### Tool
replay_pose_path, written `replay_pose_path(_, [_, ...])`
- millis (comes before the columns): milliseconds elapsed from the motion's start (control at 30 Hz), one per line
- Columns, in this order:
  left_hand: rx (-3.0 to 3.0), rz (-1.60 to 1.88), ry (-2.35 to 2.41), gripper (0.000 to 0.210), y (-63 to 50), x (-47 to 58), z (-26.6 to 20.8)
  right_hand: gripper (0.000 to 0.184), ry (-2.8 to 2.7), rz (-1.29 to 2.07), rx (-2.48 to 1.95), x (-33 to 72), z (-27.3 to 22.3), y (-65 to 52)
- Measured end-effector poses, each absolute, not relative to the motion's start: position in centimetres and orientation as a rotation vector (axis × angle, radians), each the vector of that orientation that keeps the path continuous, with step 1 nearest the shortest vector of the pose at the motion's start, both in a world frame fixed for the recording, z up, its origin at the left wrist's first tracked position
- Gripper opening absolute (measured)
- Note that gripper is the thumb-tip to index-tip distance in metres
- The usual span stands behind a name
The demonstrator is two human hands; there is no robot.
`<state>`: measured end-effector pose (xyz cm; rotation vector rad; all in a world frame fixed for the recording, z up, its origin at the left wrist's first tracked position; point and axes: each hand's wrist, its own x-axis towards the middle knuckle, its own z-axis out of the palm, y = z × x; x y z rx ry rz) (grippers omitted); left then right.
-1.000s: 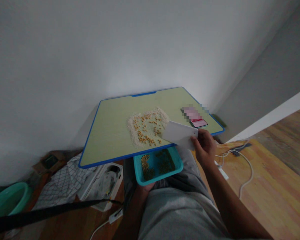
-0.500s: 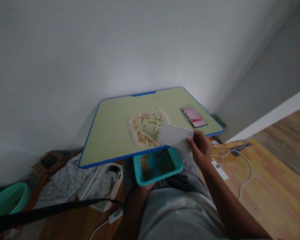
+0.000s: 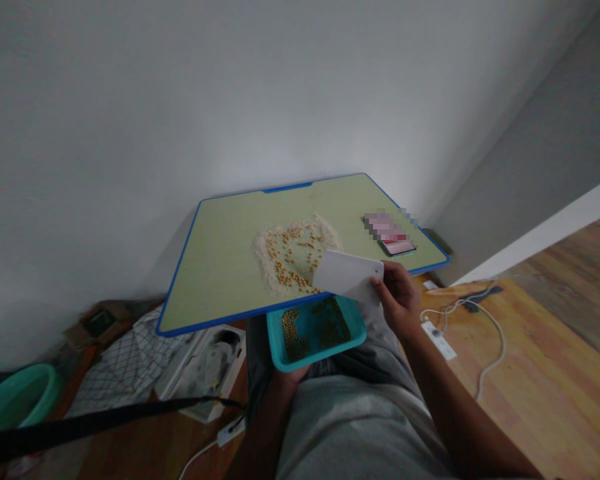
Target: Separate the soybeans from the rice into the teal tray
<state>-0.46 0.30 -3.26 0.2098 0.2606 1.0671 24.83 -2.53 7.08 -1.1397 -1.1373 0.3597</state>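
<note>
My right hand (image 3: 399, 297) pinches one end of a thin white plastic scraper (image 3: 347, 273) with a small hole near the corner. Its far end rests over the front right of a spread of pale rice-like grains (image 3: 265, 257) and yellow soybeans (image 3: 286, 275) on the table. Below the table's front edge, my left hand (image 3: 294, 375) supports a teal plastic tray (image 3: 313, 362) from underneath, its fingers mostly hidden. Inside the tray are yellow beans (image 3: 290, 325) on the left and darker small beans (image 3: 335, 330) on the right.
The light green table (image 3: 220, 247) has a blue rim and stands against the wall. A phone (image 3: 393, 237) lies on its right side. A power strip (image 3: 439, 340) and cables are on the floor at right; an open box (image 3: 220, 360) and a green basin (image 3: 40, 393) at left.
My right hand and the scraper have shifted slightly left and a little lower at the table's front edge. The tray and my left hand stay put.
</note>
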Motion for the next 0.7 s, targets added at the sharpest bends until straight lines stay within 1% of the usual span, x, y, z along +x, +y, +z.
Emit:
replay_pose_path(100, [0.212, 1.064, 0.243, 0.045, 0.4, -0.5, -3.1, 0.031, -1.125, 0.383, -1.143, 24.6, 7.1, -2.4])
replay_pose_path(167, [0.208, 1.042, 0.176, 0.045, 0.5, -0.5, -3.2, 0.032, -1.121, 0.388, -1.137, 24.4, 7.2, -2.4])
replay_pose_path(333, [0.178, 0.977, 0.097, 0.051, 0.6, -0.8, -4.8, 0.03, -1.139, 0.406, -1.125, 24.1, 7.4, -2.3])
replay_pose_path(400, [0.161, 1.022, 0.062, 0.048, 0.5, -0.9, -5.1, 0.03, -1.139, 0.414, -1.119, 24.1, 7.3, -2.2])
replay_pose_path(467, [0.162, 0.986, 0.143, 0.052, 0.4, -0.9, -4.9, 0.03, -1.137, 0.417, -1.121, 24.1, 7.2, -2.1])
replay_pose_path(633, [0.243, 0.984, 0.102, 0.044, 0.2, -0.5, -2.8, 0.031, -1.134, 0.425, -1.122, 24.1, 7.0, -2.0])
replay_pose_path(700, [0.191, 1.009, 0.211, 0.049, 0.3, -0.5, -2.6, 0.032, -1.135, 0.422, -1.13, 24.2, 7.0, -2.0])
